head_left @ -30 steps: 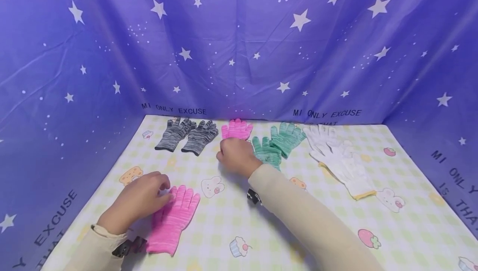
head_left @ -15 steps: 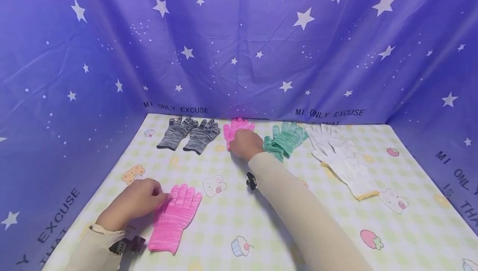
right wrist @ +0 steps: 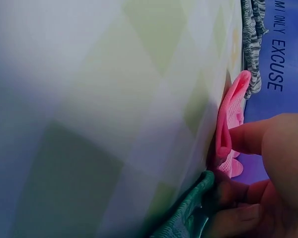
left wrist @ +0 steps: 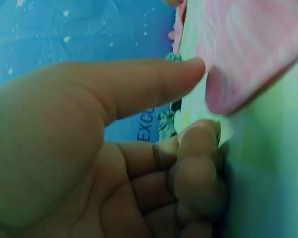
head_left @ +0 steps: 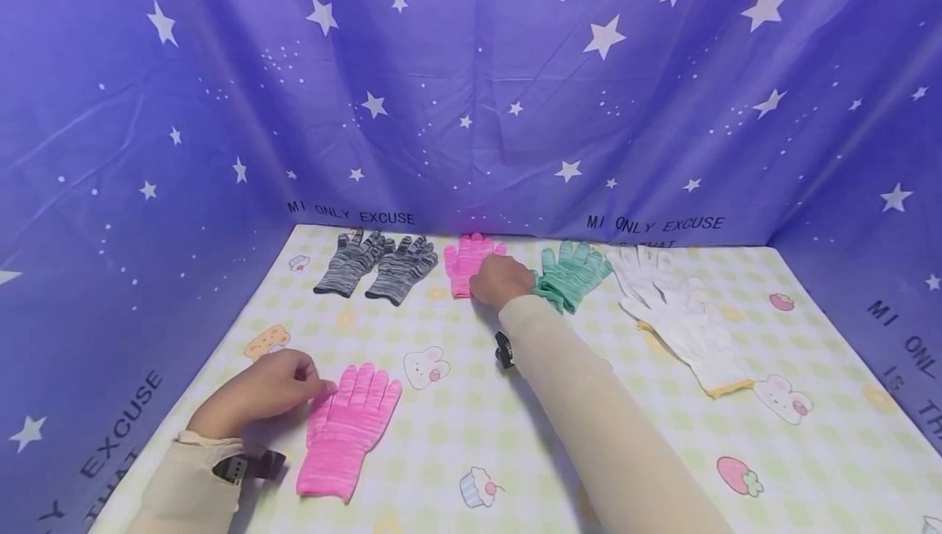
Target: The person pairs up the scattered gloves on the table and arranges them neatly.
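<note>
Lining the far side, the starred curtain (head_left: 471, 51) leaves me little room: push too far forward and, I reckon, glove fingertips crumple against it. Now the worktop (head_left: 412, 452): its checked covering could ruck if I press while sliding. Over right, the white gloves (head_left: 684, 321) overlap, well apart from my hands, so small danger there.

Near left, the front pink glove (head_left: 346, 436) lies flat, and my left hand (head_left: 268, 387) has its thumb out at the glove's edge, other fingers curled, pinching nothing; a careless nudge would skew it. Far left, the grey gloves (head_left: 401, 272) look safe enough.

Far middle is the tight spot! My right hand (head_left: 504, 280) pinches the cuff of the back pink glove (head_left: 465, 260) between thumb and fingers, and the green gloves (head_left: 577, 276) sit just beside on the right; my lower fingers could snag one and drag both.

Writing next: bigger on the side panels, "EXCUSE" and "THAT" at left, cut-off words at right; smaller along the far side, "MI ONLY EXCUSE", twice. No brand I can read on any glove.
</note>
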Motion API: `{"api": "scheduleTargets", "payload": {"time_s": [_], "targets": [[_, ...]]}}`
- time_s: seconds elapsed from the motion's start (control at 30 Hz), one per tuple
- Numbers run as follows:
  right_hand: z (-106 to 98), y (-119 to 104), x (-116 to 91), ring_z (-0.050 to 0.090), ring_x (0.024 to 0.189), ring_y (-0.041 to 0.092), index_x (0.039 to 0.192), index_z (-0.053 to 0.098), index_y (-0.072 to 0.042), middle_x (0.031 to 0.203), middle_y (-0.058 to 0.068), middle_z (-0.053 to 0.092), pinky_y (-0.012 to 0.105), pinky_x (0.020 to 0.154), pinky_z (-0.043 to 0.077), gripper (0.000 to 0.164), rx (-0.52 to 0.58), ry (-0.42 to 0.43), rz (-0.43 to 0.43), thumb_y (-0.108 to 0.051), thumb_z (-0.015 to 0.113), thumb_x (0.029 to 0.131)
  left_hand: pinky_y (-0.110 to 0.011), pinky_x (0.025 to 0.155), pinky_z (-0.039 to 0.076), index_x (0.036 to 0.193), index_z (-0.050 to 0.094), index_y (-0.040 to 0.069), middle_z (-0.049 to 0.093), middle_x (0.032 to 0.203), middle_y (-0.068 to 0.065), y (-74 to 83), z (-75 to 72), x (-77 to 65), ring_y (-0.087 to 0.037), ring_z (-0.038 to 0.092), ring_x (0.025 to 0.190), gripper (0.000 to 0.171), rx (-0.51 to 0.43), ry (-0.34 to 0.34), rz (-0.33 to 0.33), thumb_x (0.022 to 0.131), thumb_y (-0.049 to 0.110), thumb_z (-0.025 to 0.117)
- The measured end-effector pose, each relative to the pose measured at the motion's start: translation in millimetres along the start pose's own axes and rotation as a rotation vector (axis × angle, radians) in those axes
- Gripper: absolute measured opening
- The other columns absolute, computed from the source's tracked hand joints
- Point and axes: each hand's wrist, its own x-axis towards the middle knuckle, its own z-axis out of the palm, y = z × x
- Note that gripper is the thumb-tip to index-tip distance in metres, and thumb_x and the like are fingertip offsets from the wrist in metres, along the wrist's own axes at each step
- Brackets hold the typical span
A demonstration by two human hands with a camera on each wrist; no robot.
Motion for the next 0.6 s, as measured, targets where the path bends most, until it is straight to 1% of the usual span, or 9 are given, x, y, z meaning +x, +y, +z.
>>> {"api": "scheduleTargets", "payload": {"time_s": [0.17,0.23,0.37,0.5,0.6], "targets": [[2.5,1.0,1.6,0.059,0.075,0.024,0.073,0.062,-0.016,0.085,0.007,0.062,0.037,0.056,0.045,0.026,0.005,-0.01,-0.012,-0.036,0.052,0.087,-0.028,0.049,0.037,0.073,0.055,0.012,0.052,0.061,0.003,-6.8,0.8,1.5,-0.014,0.048,0.054,0.028,-0.043,-0.029,0.049,0.082,0.034,0.071],[3.0,1.4,3.0,0.058,0.074,0.024,0.073,0.062,-0.016,0.085,0.007,0.062,0.038,0.056,0.045,0.024,0.004,-0.016,-0.019,-0.033,0.051,0.087,-0.028,0.048,0.037,0.073,0.055,0.012,0.052,0.061,0.002,-6.2,1.8,1.3,-0.013,0.048,0.054,0.026,-0.043,-0.024,0.047,0.08,0.031,0.071],[-0.6,1.1,4.7,0.058,0.074,0.024,0.074,0.062,-0.015,0.087,0.008,0.062,0.038,0.056,0.045,0.02,0.004,-0.01,-0.046,-0.028,0.05,0.085,-0.027,0.047,0.037,0.073,0.055,0.012,0.052,0.061,0.003,-4.8,1.0,1.5,-0.013,0.047,0.053,0.027,-0.041,-0.021,0.032,0.08,0.033,0.072],[-6.1,1.8,3.4,0.058,0.074,0.024,0.074,0.061,-0.015,0.088,0.008,0.061,0.038,0.054,0.045,0.021,0.017,0.025,-0.066,-0.029,0.05,0.086,-0.027,0.048,0.037,0.074,0.056,0.013,0.051,0.061,0.003,-6.2,1.5,1.9,-0.012,0.046,0.053,0.027,-0.043,-0.024,0.031,0.081,0.034,0.071],[-9.5,1.1,2.0,0.057,0.074,0.024,0.076,0.06,-0.015,0.086,0.008,0.061,0.038,0.053,0.044,0.022,0.037,0.043,-0.071,-0.031,0.05,0.087,-0.027,0.048,0.037,0.073,0.056,0.013,0.051,0.061,0.003,-7.8,1.7,2.5,-0.013,0.046,0.053,0.026,-0.033,-0.013,0.029,0.082,0.033,0.071]]}}
